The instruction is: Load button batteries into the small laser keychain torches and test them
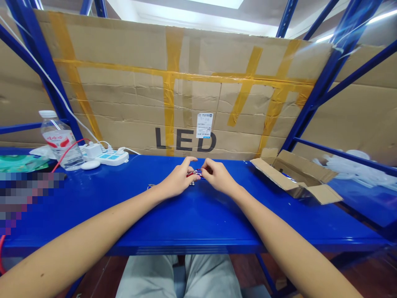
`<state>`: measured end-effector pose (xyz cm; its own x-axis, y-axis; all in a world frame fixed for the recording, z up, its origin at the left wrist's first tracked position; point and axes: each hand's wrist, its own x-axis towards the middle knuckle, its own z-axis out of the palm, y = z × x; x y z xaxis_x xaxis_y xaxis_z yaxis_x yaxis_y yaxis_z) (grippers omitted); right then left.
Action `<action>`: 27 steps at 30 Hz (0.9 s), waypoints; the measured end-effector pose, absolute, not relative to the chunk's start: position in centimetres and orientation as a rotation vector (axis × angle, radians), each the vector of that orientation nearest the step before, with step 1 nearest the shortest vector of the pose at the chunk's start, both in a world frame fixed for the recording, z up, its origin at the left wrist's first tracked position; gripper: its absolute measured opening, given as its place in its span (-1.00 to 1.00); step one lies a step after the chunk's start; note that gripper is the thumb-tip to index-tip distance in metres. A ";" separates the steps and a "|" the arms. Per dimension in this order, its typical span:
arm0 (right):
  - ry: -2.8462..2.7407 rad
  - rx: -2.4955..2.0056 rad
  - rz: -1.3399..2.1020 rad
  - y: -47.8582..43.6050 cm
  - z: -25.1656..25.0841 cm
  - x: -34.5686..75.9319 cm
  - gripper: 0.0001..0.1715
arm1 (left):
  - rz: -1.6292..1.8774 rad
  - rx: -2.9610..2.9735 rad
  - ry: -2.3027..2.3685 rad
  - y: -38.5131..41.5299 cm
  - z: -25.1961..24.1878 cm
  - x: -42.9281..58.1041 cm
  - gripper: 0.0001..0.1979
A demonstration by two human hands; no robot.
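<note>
Above the blue table, my left hand (179, 179) is closed, thumb and fingers pinching a small red and silver metal piece (192, 174). Its exact kind is too small to make out. My right hand (216, 175) comes in from the other side, fingertips pinched on the silver end of that same piece. Small shiny bits hang just under it, between the two hands. Another small silver metal piece (151, 186) lies on the table beside my left wrist, partly hidden by it.
An open cardboard box (297, 176) stands at the right. To the left are a water bottle (60, 142), a white power strip (113, 157) with plugs and cables, and a green packet (21, 162). A large cardboard sheet (133, 103) closes off the back between blue posts.
</note>
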<state>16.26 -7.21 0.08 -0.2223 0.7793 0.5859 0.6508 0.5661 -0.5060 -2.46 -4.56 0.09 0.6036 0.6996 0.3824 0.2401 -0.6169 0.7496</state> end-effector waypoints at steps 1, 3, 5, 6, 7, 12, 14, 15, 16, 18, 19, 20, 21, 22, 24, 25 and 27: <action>-2.004 -1.151 0.120 -7.3 0.1 16.3 -0.86 | 0.882 2.146 0.736 -4.6 0.1 -2.4 -0.48; -2.108 -1.147 0.012 -7.5 0.1 16.2 -0.85 | 0.853 2.122 0.746 -4.7 0.0 -2.4 -0.42; -2.196 -1.158 -0.082 -7.7 0.1 16.1 -0.85 | 0.824 2.104 0.755 -4.7 -0.1 -2.3 -0.39; -2.234 -1.170 -0.127 -7.8 0.1 16.0 -0.86 | 0.812 2.092 0.754 -4.7 -0.1 -2.3 -0.37; -2.269 -1.184 -0.173 -7.9 0.1 16.0 -0.86 | 0.803 2.080 0.750 -4.7 -0.2 -2.3 -0.36; -2.411 -1.286 -0.364 -8.5 0.8 15.7 -0.89 | 0.777 2.050 0.748 -4.4 -0.4 -2.3 -0.31; -2.452 -1.319 -0.399 -8.8 1.1 15.4 -0.88 | 0.759 2.044 0.746 -4.4 -0.4 -2.3 -0.30; -2.469 -1.327 -0.411 -8.9 1.2 15.3 -0.88 | 0.751 2.041 0.746 -4.4 -0.4 -2.3 -0.30; -2.485 -1.329 -0.423 -9.0 1.2 15.2 -0.87 | 0.741 2.038 0.747 -4.4 -0.4 -2.3 -0.30; -2.511 -1.319 -0.444 -9.0 1.2 15.1 -0.88 | 0.712 2.032 0.749 -4.5 -0.4 -2.3 -0.30; -2.520 -1.311 -0.450 -9.0 1.2 15.1 -0.89 | 0.694 2.029 0.747 -4.5 -0.3 -2.3 -0.29; -2.526 -1.304 -0.452 -9.0 1.1 15.1 -0.89 | 0.676 2.026 0.744 -4.6 -0.3 -2.3 -0.29; -2.528 -1.303 -0.449 -8.9 1.0 15.1 -0.89 | 0.662 2.020 0.740 -4.6 -0.3 -2.3 -0.29; -2.526 -1.308 -0.444 -8.8 1.0 15.2 -0.88 | 0.654 2.008 0.735 -4.7 -0.3 -2.3 -0.29; -2.515 -1.323 -0.426 -8.7 0.9 15.4 -0.86 | 0.650 1.977 0.727 -4.7 -0.2 -2.3 -0.33; -2.509 -1.326 -0.416 -8.6 0.8 15.5 -0.86 | 0.646 1.964 0.723 -4.7 -0.2 -2.3 -0.39; -2.500 -1.316 -0.394 -8.6 0.8 15.6 -0.86 | 0.632 1.965 0.720 -4.6 -0.1 -2.3 -0.59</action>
